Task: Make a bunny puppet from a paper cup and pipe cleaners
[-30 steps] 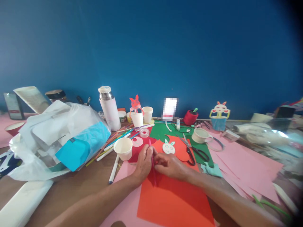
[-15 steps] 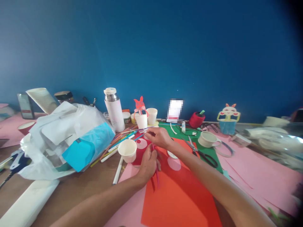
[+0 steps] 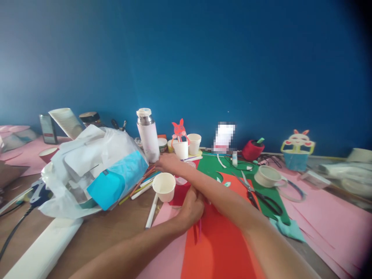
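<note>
My left hand (image 3: 192,207) is closed above the orange-red paper (image 3: 221,240), holding a thin pink stick (image 3: 200,229) whose lower end sticks out beneath it. My right arm crosses over it. Stretched out to the left, my right hand (image 3: 167,162) is over the bundle of coloured sticks (image 3: 147,176), behind the white paper cup (image 3: 164,187); its fingertips are too blurred to tell what they touch. Part of a dark red sheet (image 3: 178,195) with a pink round piece (image 3: 181,180) shows between my hands.
A plastic bag (image 3: 95,166) bulges at the left. The flask (image 3: 147,135) and a cup with a red paper figure (image 3: 180,149) stand behind. Scissors (image 3: 261,195), a mug (image 3: 269,177) and a blue cup with a paper figure (image 3: 296,159) are at the right.
My right hand has left the place beside my left hand and reached left to the sticks. The whole view has shifted, so things appear further right.
</note>
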Tool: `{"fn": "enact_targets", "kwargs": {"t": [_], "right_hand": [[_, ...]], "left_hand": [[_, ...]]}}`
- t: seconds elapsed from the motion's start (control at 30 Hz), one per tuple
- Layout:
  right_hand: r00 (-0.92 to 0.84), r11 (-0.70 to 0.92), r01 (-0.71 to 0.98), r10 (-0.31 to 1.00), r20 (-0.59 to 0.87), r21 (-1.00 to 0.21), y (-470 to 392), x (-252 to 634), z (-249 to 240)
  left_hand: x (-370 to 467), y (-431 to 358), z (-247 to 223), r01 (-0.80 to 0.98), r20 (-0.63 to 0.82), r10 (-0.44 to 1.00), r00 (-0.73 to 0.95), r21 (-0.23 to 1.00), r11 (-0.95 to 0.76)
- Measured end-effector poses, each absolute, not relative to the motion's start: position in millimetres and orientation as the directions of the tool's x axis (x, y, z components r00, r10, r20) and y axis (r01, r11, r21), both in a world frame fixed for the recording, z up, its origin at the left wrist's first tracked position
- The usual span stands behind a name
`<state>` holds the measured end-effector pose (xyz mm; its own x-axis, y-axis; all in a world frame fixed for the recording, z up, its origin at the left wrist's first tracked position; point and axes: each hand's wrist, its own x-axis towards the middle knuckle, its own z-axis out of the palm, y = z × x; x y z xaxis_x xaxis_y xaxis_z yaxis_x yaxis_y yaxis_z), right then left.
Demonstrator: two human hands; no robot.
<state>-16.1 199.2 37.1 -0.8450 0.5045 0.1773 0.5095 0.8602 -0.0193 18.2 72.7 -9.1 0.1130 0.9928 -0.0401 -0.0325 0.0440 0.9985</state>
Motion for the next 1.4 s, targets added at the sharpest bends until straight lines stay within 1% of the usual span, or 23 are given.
{"fn": "enact_targets", "kwargs": {"t": [0.2, 0.33, 0.5, 0.6, 0.67, 0.7, 0.77, 0.83, 0.9, 0.93, 1.0, 1.13, 1.27, 1.4], "right_hand": [[-0.842, 0.855, 0.518, 0.516, 0.157, -0.037, 201, -17, 31], [-0.809, 0.831, 0.552, 0.555, 0.193, -0.073, 199, -12, 36], [-0.678, 0.728, 0.666, 0.681, 0.278, -0.159, 186, 19, 48], [-0.563, 0.634, 0.736, 0.768, 0.305, -0.237, 171, 54, 53], [-0.501, 0.574, 0.766, 0.815, 0.291, -0.289, 158, 83, 54], [-0.477, 0.546, 0.770, 0.836, 0.270, -0.331, 151, 97, 54], [-0.402, 0.418, 0.707, 0.901, 0.161, -0.570, 135, 126, 50], [-0.365, 0.269, 0.630, 0.931, 0.028, -0.729, 117, 150, 42], [-0.339, 0.124, 0.568, 0.936, -0.095, -0.813, 99, 167, 31], [-0.364, 0.081, 0.540, 0.920, -0.145, -0.838, 90, 173, 25], [-0.378, 0.008, 0.512, 0.900, -0.216, -0.859, 76, 179, 14], [-0.362, -0.089, 0.548, 0.871, -0.332, -0.832, 63, 181, 3], [-0.367, -0.110, 0.554, 0.857, -0.361, -0.825, 63, 177, 4], [-0.402, -0.085, 0.562, 0.841, -0.361, -0.823, 63, 172, 4]], "left_hand": [[17, 74, -12, -0.020, -0.030, 0.993, 0.111, 0.999, 0.032], [16, 74, -15, 0.001, 0.008, 0.992, 0.123, 1.000, -0.008], [15, 73, -14, -0.027, -0.056, 0.983, 0.175, 0.998, 0.062], [15, 72, -14, -0.098, -0.069, 0.986, 0.153, 0.992, 0.084], [16, 72, -12, -0.179, -0.069, 0.989, 0.132, 0.980, 0.092], [16, 72, -11, -0.228, -0.070, 0.991, 0.118, 0.969, 0.095], [15, 73, -8, -0.327, -0.078, 0.993, 0.094, 0.939, 0.105], [15, 73, -5, -0.406, -0.094, 0.993, 0.068, 0.907, 0.113], [14, 74, -3, -0.455, -0.120, 0.992, 0.046, 0.882, 0.128], [14, 74, -2, -0.470, -0.137, 0.990, 0.036, 0.872, 0.138], [13, 74, -1, -0.492, -0.162, 0.987, 0.025, 0.857, 0.153], [12, 74, -2, -0.511, -0.150, 0.988, 0.035, 0.847, 0.147], [11, 75, -3, -0.508, -0.141, 0.989, 0.048, 0.849, 0.145], [10, 76, -3, -0.513, -0.157, 0.986, 0.046, 0.844, 0.158]]}}
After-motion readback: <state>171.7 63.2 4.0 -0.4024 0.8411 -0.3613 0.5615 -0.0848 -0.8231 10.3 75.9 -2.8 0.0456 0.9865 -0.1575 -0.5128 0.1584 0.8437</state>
